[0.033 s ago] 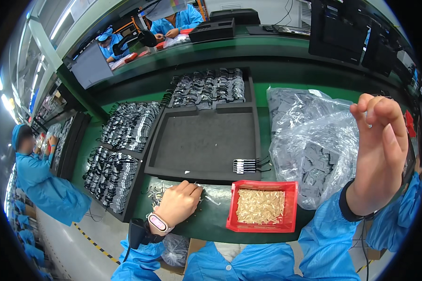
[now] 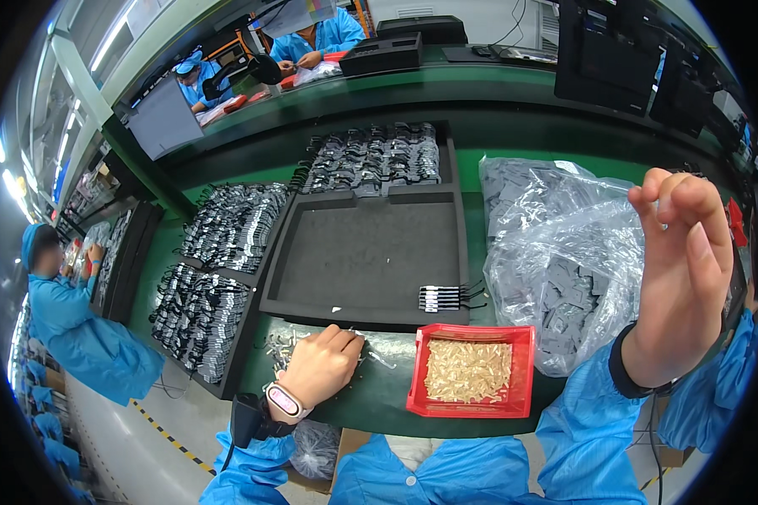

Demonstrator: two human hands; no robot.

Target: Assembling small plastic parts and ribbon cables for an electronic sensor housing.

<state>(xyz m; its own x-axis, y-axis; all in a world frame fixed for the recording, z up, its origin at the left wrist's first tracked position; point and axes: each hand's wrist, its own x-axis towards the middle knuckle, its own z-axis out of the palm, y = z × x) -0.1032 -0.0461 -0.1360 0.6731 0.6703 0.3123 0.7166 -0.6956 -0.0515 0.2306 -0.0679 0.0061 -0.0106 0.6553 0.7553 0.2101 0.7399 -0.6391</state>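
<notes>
Low over the green bench, my left hand (image 2: 322,364) is closed, knuckles up, its fingertips near a scatter of small silvery pieces (image 2: 281,347). Its fingers hide whatever is between them. My right hand (image 2: 686,240) is raised at the right, fingers bent and drawn together. A tiny pale spot shows by its fingertips, too small to name. Between the hands stands a red bin (image 2: 520,370) of small pale-gold pieces (image 2: 467,370). Just beyond, a black foam tray (image 2: 362,252) holds a short row of black-and-white parts with wire tails (image 2: 443,298) in its near right corner.
Clear plastic bags of grey flat parts (image 2: 556,244) lie right of the tray. Trays packed with dark wired parts (image 2: 227,227) stand at the left, and another packed tray (image 2: 375,160) lies behind. A co-worker in blue (image 2: 84,311) stands at far left; others sit across the bench.
</notes>
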